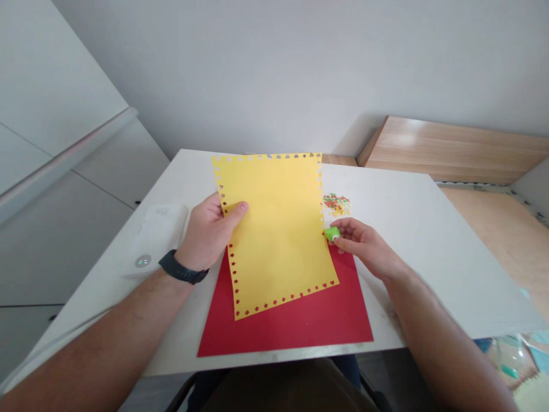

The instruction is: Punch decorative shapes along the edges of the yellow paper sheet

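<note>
My left hand (212,232) pinches the left edge of a yellow sheet of paper (277,229), thumb on top, holding it tilted up off the table. Small star and heart shapes are punched along all its edges. My right hand (364,243) grips a small green paper punch (331,233) at the sheet's right edge. A red sheet (300,323) lies flat beneath the yellow one. A black watch sits on my left wrist.
A little pile of coloured punched-out bits (337,203) lies on the white table (429,240) behind the punch. A white flat object with a round button (150,246) rests at the left. A wooden surface (450,149) stands behind right.
</note>
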Tool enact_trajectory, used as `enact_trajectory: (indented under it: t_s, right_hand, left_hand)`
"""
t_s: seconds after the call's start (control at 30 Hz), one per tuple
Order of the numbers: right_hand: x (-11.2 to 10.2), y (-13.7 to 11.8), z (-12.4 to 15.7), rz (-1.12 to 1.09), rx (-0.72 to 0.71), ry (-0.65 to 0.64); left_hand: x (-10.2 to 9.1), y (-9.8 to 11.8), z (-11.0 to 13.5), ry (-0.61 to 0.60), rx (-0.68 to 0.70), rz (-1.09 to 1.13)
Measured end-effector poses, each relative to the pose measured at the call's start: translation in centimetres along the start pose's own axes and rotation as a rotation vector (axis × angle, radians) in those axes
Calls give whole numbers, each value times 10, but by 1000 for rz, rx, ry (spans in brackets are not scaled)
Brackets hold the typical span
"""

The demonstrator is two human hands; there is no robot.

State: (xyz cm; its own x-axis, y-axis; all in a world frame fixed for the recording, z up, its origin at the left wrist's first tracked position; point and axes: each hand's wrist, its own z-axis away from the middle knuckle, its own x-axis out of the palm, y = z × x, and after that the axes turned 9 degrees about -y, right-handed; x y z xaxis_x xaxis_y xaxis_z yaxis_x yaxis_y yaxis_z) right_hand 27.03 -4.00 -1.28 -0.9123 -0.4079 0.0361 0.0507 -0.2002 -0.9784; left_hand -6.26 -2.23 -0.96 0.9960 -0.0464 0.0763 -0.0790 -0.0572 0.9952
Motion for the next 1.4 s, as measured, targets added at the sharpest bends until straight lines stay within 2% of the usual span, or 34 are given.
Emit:
enact_trajectory:
  t_s: [0.53, 0.73, 1.03, 1.4]
  right_hand:
    - [1, 1, 0, 135, -25, -13]
    - [0, 2, 0, 130, -43, 56]
    - [-5, 2, 2, 95, -63, 14]
    - [-5, 4, 1, 86, 61, -12]
  left_hand:
    - [1, 0, 1, -10, 42, 18]
    - [1, 0, 1, -4, 32, 12]
    - [0, -2, 1, -10, 38, 12]
    - [1, 1, 1, 5, 28, 12]
